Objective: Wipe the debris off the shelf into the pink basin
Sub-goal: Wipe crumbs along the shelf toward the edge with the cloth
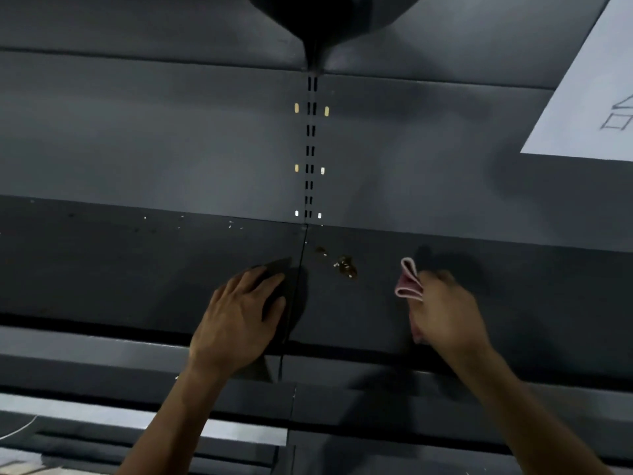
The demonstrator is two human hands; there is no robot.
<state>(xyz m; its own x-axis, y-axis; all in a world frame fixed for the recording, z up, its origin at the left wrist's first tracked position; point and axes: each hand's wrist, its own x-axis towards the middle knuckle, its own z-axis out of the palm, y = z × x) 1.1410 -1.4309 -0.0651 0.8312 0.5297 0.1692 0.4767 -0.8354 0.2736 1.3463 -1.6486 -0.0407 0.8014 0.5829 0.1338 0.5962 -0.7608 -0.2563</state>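
Note:
A small pile of brown debris [346,267] lies on the dark grey shelf [137,269], just right of the seam between two shelf panels. A few lighter crumbs sit near the shelf's back edge on the left panel. My right hand [445,310] grips a folded pink cloth [407,281] and rests on the shelf to the right of the debris. My left hand [239,313] lies flat on the shelf to the left of the seam, fingers spread and pointing toward the debris. No pink basin shows in this view.
A slotted upright [311,149] runs up the grey back panel above the seam. A white sheet with drawn lines [589,90] hangs at the upper right. Lower shelves [102,399] step out below the front edge.

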